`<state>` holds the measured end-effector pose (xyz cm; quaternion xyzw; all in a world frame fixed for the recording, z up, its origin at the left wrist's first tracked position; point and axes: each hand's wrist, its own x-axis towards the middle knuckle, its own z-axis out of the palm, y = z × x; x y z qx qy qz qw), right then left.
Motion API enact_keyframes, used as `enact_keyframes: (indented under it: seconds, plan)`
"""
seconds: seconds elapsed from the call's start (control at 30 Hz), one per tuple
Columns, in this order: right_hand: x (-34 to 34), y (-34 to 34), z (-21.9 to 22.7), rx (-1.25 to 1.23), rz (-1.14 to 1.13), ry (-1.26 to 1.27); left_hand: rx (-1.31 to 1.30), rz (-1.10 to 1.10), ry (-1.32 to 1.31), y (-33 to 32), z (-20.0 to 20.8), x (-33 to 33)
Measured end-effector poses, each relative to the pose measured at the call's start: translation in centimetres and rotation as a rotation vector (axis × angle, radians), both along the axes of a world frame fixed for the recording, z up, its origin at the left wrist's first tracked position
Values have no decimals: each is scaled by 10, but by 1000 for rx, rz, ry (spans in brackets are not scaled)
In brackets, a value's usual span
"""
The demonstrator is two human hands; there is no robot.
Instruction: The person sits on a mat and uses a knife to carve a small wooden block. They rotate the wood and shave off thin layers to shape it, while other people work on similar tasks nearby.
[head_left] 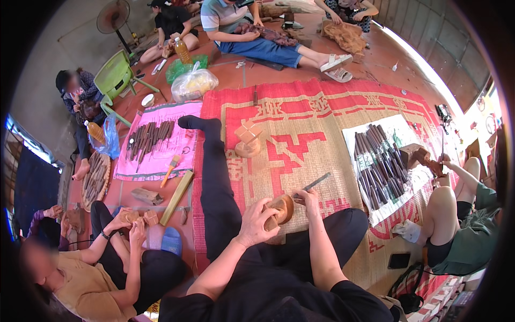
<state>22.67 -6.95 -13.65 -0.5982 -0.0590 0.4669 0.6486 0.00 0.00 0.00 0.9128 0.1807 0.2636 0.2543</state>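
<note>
My left hand [256,224] is closed around a rounded, light-brown wooden piece [282,208], steadying it above my lap. My right hand [308,203] grips a slim, flat grey tool [317,182] that looks like a file. The tool's free end points away from me to the right, and its near end is hidden by my fingers. Both hands are close together, with the wooden piece between them. Beyond them on the mat lie two more pale wooden pieces: a blocky one [248,130] and a rounder one [248,149] touching it.
Under me spreads a red and straw-coloured woven mat [322,142]. Rows of dark-handled tools [379,163] lie on a white cloth at right, more tools [149,140] on a pink cloth at left. A brush [171,169] and wooden bar [177,198] lie nearby. Several people sit around, handling wood.
</note>
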Motion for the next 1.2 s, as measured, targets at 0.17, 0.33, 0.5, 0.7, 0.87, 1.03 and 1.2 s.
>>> enact_keyframes:
  seconds: [0.17,0.33,0.5,0.7,0.87,1.03,1.2]
  plan:
    - [-10,-8,-1,-6,113,-78,-32,-10,4,-10,-2,5]
    - [13,-8,-13,-86,-83,-117,-2,-41,-16,-10,0,7]
    - [-4,-1,12,11,3,-114,-22,-34,-8,-8,-2,3]
    - [0,1,-5,-23,-15,-187,-4,-83,-3,-8,-1,6]
    - [0,1,6,-19,-45,-94,12,-60,-1,-7,1,0]
    - [-13,4,1,-27,105,-97,-1,-94,25,-7,3,3]
    - [3,-2,-7,-40,-41,-58,9,-109,44,-9,2,2]
